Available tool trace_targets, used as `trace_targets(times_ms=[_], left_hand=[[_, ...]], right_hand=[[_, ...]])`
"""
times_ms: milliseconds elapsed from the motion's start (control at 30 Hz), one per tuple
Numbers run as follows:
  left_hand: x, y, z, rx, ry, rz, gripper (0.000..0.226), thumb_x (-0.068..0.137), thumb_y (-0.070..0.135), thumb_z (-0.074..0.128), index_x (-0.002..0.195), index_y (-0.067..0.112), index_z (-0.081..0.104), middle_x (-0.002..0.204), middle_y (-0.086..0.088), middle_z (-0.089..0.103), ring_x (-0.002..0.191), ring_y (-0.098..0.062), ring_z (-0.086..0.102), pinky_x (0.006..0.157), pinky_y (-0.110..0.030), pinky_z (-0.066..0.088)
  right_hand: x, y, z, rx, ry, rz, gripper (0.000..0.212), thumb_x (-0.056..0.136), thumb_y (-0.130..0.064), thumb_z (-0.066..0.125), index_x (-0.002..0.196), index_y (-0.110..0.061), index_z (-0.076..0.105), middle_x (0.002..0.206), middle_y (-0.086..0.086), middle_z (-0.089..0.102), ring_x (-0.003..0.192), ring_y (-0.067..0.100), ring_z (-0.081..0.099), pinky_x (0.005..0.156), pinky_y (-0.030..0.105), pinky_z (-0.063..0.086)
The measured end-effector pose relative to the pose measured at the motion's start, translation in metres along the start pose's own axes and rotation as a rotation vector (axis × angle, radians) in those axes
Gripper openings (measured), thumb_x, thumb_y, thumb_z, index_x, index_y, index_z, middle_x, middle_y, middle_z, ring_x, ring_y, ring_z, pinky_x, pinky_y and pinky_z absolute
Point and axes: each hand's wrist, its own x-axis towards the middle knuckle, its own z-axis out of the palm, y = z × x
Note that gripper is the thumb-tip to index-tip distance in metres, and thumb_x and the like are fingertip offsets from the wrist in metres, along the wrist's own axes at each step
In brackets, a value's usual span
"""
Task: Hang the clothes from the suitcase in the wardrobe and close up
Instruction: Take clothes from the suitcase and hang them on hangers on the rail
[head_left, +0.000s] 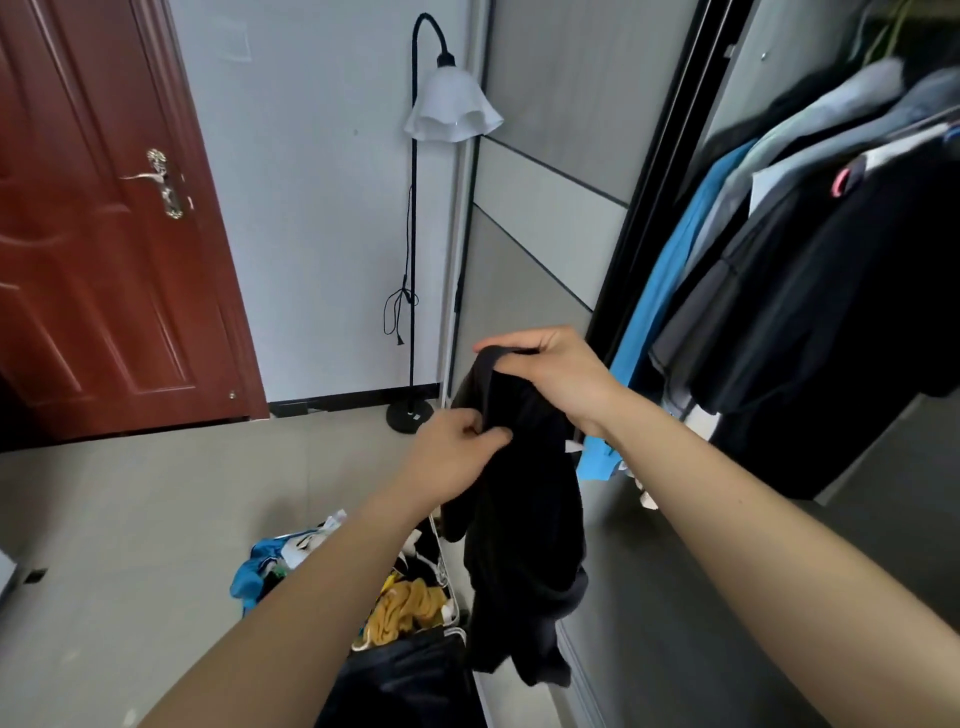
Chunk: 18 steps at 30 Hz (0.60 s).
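The right hand's fingers (501, 347) pinch the top edge of a black garment (519, 499), thumb and fingertips clenched on a fold of cloth. Just below, the left hand's fingers (485, 435) grasp the same fabric beside it. Two grips this close together suggest the person is hunting for the collar or a shoulder seam, sorting out which way up the piece goes before it can take a hanger. No hanger shows in either hand.

The right hand (556, 382) sits higher and carries most of the weight. The left hand (457, 452) works the cloth lower down. The garment hangs limp between the forearms, crumpled and twisted, its tail dangling in front of the wardrobe's lower edge and clear of the floor.

Underneath, the suitcase (448, 582) lies open on the floor with a yellow piece (405, 608) and blue fabric (254, 571) in it, so more loads probably remain.

To the right the wardrobe (670, 171) stands open, with hung clothes (810, 291) packed along the rail. That crowding may leave little room for another. The sliding door (545, 218) is pushed left, beside a floor lamp (453, 106).
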Motion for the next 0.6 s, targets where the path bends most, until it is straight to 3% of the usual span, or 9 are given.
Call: trace_targets(times_ms=[67,133,233,300,367,433,500,600], left_hand=[[0.009,0.009,0.008,-0.08,0.076,-0.063,0.047,0.088,0.041,0.056,0.082,-0.005,0.064,0.07,-0.011,0.063,0.075,-0.033,0.068,0.074,-0.048,0.058],[0.017,0.01,0.009,-0.165,0.104,-0.148,0.047,0.089,0.049,0.053,0.076,0.005,0.062,0.068,-0.007,0.058,0.068,-0.025,0.065,0.074,-0.047,0.057],[0.022,0.022,0.011,-0.303,0.109,-0.181,0.034,0.089,0.04,0.052,0.074,0.01,0.06,0.067,-0.006,0.054,0.061,-0.018,0.06,0.065,-0.043,0.059],[0.024,0.036,0.018,-0.398,0.144,-0.186,0.034,0.091,0.028,0.05,0.082,-0.001,0.066,0.07,-0.007,0.062,0.064,-0.019,0.065,0.058,-0.034,0.058],[0.025,0.051,0.021,-0.529,0.197,-0.195,0.031,0.093,0.019,0.045,0.092,0.001,0.069,0.077,-0.011,0.07,0.067,-0.024,0.07,0.056,-0.031,0.057],[0.028,0.06,0.018,-0.676,0.27,-0.205,0.03,0.095,0.012,0.039,0.093,0.0,0.066,0.077,-0.016,0.07,0.063,-0.025,0.071,0.054,-0.031,0.057],[0.03,0.06,0.009,-0.79,0.355,-0.228,0.027,0.096,0.011,0.037,0.09,-0.001,0.061,0.07,-0.015,0.066,0.056,-0.022,0.069,0.05,-0.029,0.057],[0.028,0.052,-0.001,-0.851,0.404,-0.268,0.026,0.096,0.01,0.036,0.085,0.001,0.058,0.068,-0.015,0.063,0.056,-0.024,0.066,0.048,-0.027,0.056]], right_hand=[[0.002,0.001,-0.018,0.012,0.018,0.058,0.032,0.081,0.011,0.065,0.105,-0.009,0.075,0.092,0.001,0.074,0.085,0.008,0.069,0.084,0.016,0.054],[0.003,0.006,-0.042,-0.043,0.016,0.113,0.046,0.073,0.018,0.064,0.107,-0.013,0.072,0.091,0.004,0.071,0.082,0.008,0.065,0.073,0.011,0.051],[0.006,0.028,-0.068,-0.561,0.069,0.062,0.052,0.071,0.017,0.058,0.109,-0.017,0.066,0.09,0.008,0.061,0.079,0.015,0.059,0.064,0.021,0.047],[0.009,0.054,-0.074,-0.966,0.152,-0.027,0.041,0.077,0.008,0.055,0.109,-0.016,0.062,0.094,0.003,0.055,0.083,0.023,0.059,0.065,0.029,0.045],[0.007,0.08,-0.077,-1.126,0.239,-0.014,0.026,0.083,-0.003,0.056,0.108,-0.013,0.059,0.103,0.004,0.051,0.091,0.03,0.058,0.068,0.035,0.046],[0.004,0.11,-0.082,-1.103,0.279,0.187,0.019,0.088,-0.017,0.058,0.106,-0.011,0.057,0.108,0.009,0.053,0.098,0.034,0.059,0.074,0.04,0.049],[-0.003,0.137,-0.084,-0.936,0.22,0.516,0.03,0.09,-0.032,0.059,0.108,-0.007,0.058,0.109,0.014,0.062,0.098,0.036,0.064,0.079,0.043,0.055],[-0.018,0.153,-0.072,-0.146,0.207,0.824,0.028,0.098,-0.019,0.052,0.115,0.002,0.057,0.103,0.022,0.068,0.083,0.034,0.069,0.073,0.048,0.06]])
